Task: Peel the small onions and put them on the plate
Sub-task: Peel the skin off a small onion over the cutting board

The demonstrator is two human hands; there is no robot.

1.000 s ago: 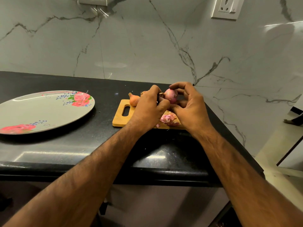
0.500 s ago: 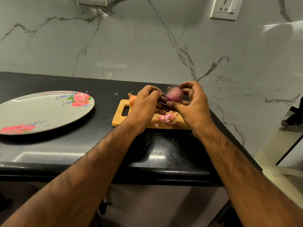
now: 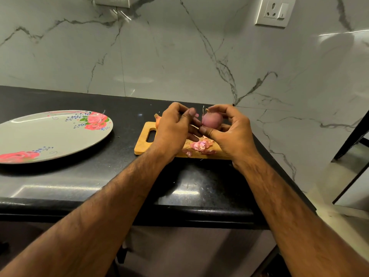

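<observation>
My right hand (image 3: 231,132) grips a small pink onion (image 3: 212,120) above the wooden cutting board (image 3: 142,145). My left hand (image 3: 173,128) is just left of the onion, thumb and fingers pinched together on a small scrap of pink skin (image 3: 196,115). Loose pink peels (image 3: 199,146) lie on the board under the hands. An unpeeled orange-brown onion (image 3: 157,119) peeks out behind my left hand at the board's far left corner. The flowered grey plate (image 3: 50,134) sits far left on the black counter, with no onions on it.
The black counter (image 3: 119,176) ends just right of the board, with a drop to the floor (image 3: 339,186). A marble wall with a socket (image 3: 275,12) stands close behind the board. The counter's front edge runs under my forearms.
My left hand has pulled away to the left from the onion with a bit of skin. My right hand has lifted the onion slightly and turned it.
</observation>
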